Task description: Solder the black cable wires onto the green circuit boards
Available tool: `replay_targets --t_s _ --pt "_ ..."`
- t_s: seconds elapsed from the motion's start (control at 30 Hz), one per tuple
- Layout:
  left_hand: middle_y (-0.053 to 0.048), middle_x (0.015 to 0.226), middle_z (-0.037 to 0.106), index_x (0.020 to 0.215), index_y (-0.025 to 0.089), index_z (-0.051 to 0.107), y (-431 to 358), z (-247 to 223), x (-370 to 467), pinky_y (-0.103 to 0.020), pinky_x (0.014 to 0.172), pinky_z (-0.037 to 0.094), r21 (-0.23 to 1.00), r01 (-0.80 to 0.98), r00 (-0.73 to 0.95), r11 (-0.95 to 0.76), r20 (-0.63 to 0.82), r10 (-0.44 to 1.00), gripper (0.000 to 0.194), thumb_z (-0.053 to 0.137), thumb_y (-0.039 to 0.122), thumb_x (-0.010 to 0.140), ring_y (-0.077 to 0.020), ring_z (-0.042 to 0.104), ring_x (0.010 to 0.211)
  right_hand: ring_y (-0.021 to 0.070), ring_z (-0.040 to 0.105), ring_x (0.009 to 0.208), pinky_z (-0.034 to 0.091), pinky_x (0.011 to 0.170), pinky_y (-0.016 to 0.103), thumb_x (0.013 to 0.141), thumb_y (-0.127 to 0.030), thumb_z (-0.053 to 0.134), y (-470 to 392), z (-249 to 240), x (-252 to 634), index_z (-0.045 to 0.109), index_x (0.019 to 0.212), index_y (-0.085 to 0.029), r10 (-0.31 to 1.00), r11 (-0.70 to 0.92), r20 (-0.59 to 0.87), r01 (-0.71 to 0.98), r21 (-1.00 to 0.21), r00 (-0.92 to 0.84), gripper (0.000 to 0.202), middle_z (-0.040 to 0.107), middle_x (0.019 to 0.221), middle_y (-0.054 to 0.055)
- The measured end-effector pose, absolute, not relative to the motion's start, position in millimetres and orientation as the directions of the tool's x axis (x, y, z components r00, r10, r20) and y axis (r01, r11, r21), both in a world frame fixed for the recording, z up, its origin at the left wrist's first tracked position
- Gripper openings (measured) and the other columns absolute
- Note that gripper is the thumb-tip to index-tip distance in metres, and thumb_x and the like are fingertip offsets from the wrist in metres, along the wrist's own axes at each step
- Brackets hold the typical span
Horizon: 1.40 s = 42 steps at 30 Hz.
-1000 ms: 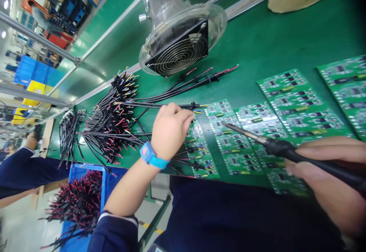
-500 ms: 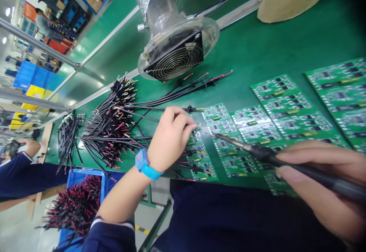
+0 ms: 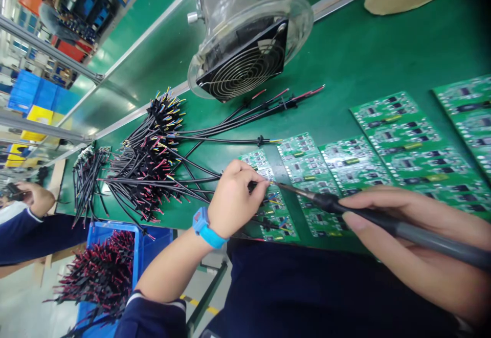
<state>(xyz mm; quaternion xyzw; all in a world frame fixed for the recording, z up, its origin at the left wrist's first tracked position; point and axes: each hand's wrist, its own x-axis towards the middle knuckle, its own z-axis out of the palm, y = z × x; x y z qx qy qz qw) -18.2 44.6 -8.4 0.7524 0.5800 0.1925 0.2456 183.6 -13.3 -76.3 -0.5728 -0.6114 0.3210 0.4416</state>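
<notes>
My left hand (image 3: 238,195), with a blue watch (image 3: 209,228) on the wrist, pinches a black cable end over the leftmost green circuit board panel (image 3: 258,159). My right hand (image 3: 406,230) is closed round the dark handle of a soldering iron (image 3: 326,201). Its tip reaches the board right beside my left fingertips. Thin coloured wires lie on the lower boards of this panel. Another panel (image 3: 303,161) lies under the iron. To the left a large bundle of black cables (image 3: 148,159) shows red, yellow and blue wire ends.
A fume extractor with a round fan grille (image 3: 243,74) hangs over the bench (image 3: 345,57). More board panels (image 3: 408,149) lie at right. A blue bin (image 3: 140,256) of red-tipped cables stands below the bench edge. A co-worker's hand (image 3: 38,200) is at far left.
My left hand has moved slightly down to the board with the cable end. The iron's tip has shifted left and down, now meeting my left fingertips. The view has shifted slightly.
</notes>
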Motion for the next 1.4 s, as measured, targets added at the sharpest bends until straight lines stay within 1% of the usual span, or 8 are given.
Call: replay_targets --t_s 0.3,0.57,0.77,0.9,1.03,1.23,1.3,1.4 --pt "-0.005 0.077 0.048 0.073 0.009 0.06 44.3 -8.7 -15.9 -0.019 0.074 0.04 0.598 0.783 0.218 -0.173 -0.003 0.976 0.012 0.053 0.018 0.076 -0.0059 0.045 0.076 0.0181 0.061 0.072 0.046 0.059 0.031 0.082 -0.074 0.057 3.5 -64.3 172.1 0.068 0.095 -0.03 0.995 0.008 0.068 0.606 -0.795 0.075 0.047 0.062 0.082 0.004" --pt "-0.004 0.076 0.047 0.07 0.009 0.058 43.5 -10.4 -13.8 -0.02 0.072 0.04 0.577 0.799 0.213 -0.172 -0.005 0.977 0.01 0.053 0.016 0.074 -0.0063 0.045 0.075 0.0172 0.059 0.068 0.044 0.057 0.032 0.084 -0.076 0.055 -6.1 -71.7 177.7 0.068 0.095 -0.03 0.995 -0.028 0.035 0.606 -0.795 0.092 0.049 0.062 0.082 0.004" --pt "-0.005 0.076 0.047 0.07 0.009 0.058 42.9 -10.0 -12.1 -0.021 0.073 0.04 0.564 0.806 0.217 -0.18 0.002 0.976 0.009 0.053 0.015 0.072 -0.0072 0.044 0.076 0.0092 0.057 0.071 0.042 0.066 0.03 0.094 -0.077 0.049 -19.2 -79.3 196.1 0.063 0.097 -0.036 0.998 -0.004 0.019 0.425 -0.905 0.052 0.044 0.064 0.09 -0.007" --pt "-0.005 0.077 0.048 0.069 0.008 0.058 43.5 -9.8 -12.2 -0.021 0.073 0.04 0.564 0.803 0.224 -0.19 0.01 0.975 0.008 0.053 0.014 0.072 -0.0072 0.044 0.076 0.0096 0.056 0.071 0.043 0.06 0.024 0.095 -0.059 0.056 -14.4 -92.2 210.2 0.06 0.102 -0.034 0.988 0.136 0.157 0.418 -0.898 0.015 0.027 0.058 0.089 -0.001" --pt "-0.005 0.075 0.047 0.068 0.008 0.058 43.4 -9.5 -11.6 -0.02 0.072 0.039 0.559 0.806 0.225 -0.192 0.011 0.974 0.009 0.052 0.014 0.073 -0.007 0.044 0.075 0.0077 0.059 0.067 0.045 0.057 0.02 0.1 -0.059 0.05 -6.5 -86.3 208.7 0.058 0.104 -0.035 0.981 0.193 0.188 0.407 -0.893 -0.052 0.026 0.06 0.088 -0.003" --pt "-0.005 0.076 0.047 0.069 0.009 0.058 41.3 -9.0 -9.6 -0.022 0.073 0.039 0.537 0.828 0.196 -0.165 -0.001 0.981 0.012 0.05 0.016 0.074 -0.0083 0.044 0.076 0.0074 0.055 0.077 0.04 0.071 0.026 0.094 -0.055 0.054 -7.9 -68.3 188.9 0.062 0.097 -0.034 0.997 0.054 0.071 0.404 -0.913 0.025 0.022 0.062 0.093 -0.008" --pt "-0.005 0.077 0.046 0.07 0.008 0.057 40.0 -9.4 -8.4 -0.022 0.073 0.039 0.528 0.833 0.185 -0.168 0.021 0.983 0.012 0.05 0.016 0.075 -0.0084 0.044 0.077 0.007 0.053 0.071 0.037 0.063 0.026 0.098 -0.063 0.052 -8.1 -69.2 186.2 0.063 0.098 -0.034 0.99 0.119 0.14 0.41 -0.904 0.022 0.03 0.061 0.089 -0.007" --pt "-0.006 0.078 0.046 0.069 0.009 0.056 38.4 -10.6 -6.0 -0.022 0.072 0.039 0.51 0.845 0.16 -0.161 0.046 0.986 0.012 0.049 0.017 0.075 -0.0087 0.043 0.076 0.0076 0.056 0.074 0.042 0.069 0.026 0.098 -0.071 0.048 -7.0 -73.2 186.3 0.063 0.1 -0.035 0.994 0.098 0.111 0.444 -0.891 0.002 0.039 0.064 0.094 -0.006"
